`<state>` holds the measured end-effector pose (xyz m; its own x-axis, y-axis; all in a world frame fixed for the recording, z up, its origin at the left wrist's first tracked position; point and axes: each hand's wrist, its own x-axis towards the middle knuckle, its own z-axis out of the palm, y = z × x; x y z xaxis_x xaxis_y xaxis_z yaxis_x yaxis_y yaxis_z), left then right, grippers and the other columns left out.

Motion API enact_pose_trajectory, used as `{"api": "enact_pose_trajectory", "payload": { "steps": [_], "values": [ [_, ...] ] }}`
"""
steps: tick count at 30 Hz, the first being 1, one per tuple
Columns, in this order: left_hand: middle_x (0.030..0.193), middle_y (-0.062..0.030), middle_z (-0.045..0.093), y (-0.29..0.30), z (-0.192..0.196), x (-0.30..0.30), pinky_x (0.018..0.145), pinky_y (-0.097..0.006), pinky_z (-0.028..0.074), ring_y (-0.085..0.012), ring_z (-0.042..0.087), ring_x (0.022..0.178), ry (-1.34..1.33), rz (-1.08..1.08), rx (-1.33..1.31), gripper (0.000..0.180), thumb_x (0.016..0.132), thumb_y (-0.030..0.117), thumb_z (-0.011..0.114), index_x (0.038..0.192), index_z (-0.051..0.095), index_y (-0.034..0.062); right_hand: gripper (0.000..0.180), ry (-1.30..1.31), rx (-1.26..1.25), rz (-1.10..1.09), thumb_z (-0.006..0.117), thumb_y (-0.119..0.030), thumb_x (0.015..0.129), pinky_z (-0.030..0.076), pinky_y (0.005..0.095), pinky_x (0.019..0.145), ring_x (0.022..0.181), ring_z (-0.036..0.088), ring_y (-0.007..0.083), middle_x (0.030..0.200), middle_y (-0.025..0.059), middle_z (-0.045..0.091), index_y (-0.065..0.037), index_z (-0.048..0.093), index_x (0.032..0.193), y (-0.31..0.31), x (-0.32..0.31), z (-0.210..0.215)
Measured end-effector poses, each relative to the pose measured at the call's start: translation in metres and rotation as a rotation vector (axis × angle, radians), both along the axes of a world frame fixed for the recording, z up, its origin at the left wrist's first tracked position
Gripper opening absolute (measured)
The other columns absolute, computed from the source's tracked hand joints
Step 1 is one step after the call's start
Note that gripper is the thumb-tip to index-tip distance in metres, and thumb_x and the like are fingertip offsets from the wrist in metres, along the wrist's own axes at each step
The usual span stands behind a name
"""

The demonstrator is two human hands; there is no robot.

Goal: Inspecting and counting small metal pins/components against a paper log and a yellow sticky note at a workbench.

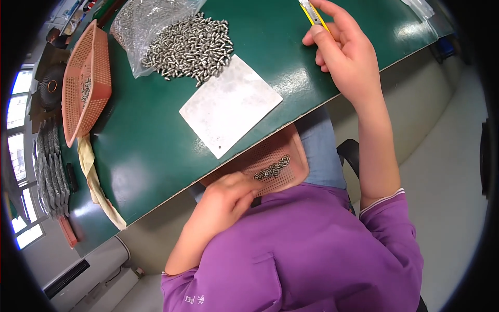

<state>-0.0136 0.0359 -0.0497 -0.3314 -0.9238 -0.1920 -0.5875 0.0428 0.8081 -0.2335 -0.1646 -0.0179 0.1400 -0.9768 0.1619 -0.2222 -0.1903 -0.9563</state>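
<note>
A yellow box-cutter knife (314, 14) is gripped in my right hand (347, 54), over the far right part of the green table (306, 78). On my lap, partly under the table edge, rests a pink perforated basket (300, 156) with a small heap of metal pieces (273, 169) inside. My left hand (228, 196) is closed at the near left rim of this basket, its fingers curled and partly hidden. Beyond it, a white square sheet (231, 106) lies on the table, touching a large pile of small shiny metal pieces (192, 47).
A clear plastic bag (148, 23) lies against the pile. Another pink basket (104, 73) stands tilted at the left, beside a pale yellow cloth (92, 174). Several filled bags (49, 171) lie further left. Clear plastic (418, 9) sits at the far right corner.
</note>
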Motion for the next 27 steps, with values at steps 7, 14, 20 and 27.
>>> {"api": "enact_pose_trajectory", "payload": {
  "steps": [7,14,20,27],
  "values": [
    [0.126,-0.0126,0.064,0.009,-0.111,-0.021,0.093,-0.04,0.053,-0.0322,0.063,0.111,-0.075,-0.192,-0.165,0.039,0.088,0.003,0.064,0.127,0.065,0.0054,0.042,-0.052,-0.005,0.027,0.054,-0.002,0.1,0.046,0.0208,0.059,0.064,0.054,0.0053,0.086,0.0029,0.064,0.001,0.051,0.142,0.001,0.003,0.0],
    [0.136,-0.0083,0.058,-0.006,-0.134,-0.041,0.091,-0.035,0.052,-0.0258,0.06,0.108,-0.362,-0.455,-0.284,0.05,0.089,0.008,0.053,0.139,0.055,0.0071,0.042,-0.014,-0.008,0.03,0.054,-0.002,0.1,0.046,0.0208,0.059,0.064,0.055,0.0055,0.085,0.003,0.064,0.001,0.051,0.142,0.002,0.0,-0.001],
    [0.123,-0.0081,0.061,0.002,-0.133,-0.029,0.086,-0.037,0.054,-0.0268,0.061,0.107,-0.37,-0.467,-0.205,0.041,0.088,0.008,0.053,0.128,0.059,0.0065,0.042,-0.048,-0.039,0.038,0.054,-0.003,0.1,0.046,0.021,0.059,0.063,0.055,0.0057,0.084,0.0029,0.064,0.001,0.051,0.142,0.001,-0.001,-0.005],
    [0.125,-0.0111,0.061,0.02,-0.116,0.005,0.09,-0.041,0.055,-0.0328,0.062,0.108,-0.385,-0.377,0.035,0.036,0.086,0.005,0.055,0.121,0.063,0.0048,0.043,-0.044,-0.006,0.038,0.055,-0.004,0.101,0.047,0.0211,0.06,0.064,0.056,0.0063,0.086,0.0042,0.065,0.0,0.049,0.144,-0.002,-0.003,-0.002]
  ]
}}
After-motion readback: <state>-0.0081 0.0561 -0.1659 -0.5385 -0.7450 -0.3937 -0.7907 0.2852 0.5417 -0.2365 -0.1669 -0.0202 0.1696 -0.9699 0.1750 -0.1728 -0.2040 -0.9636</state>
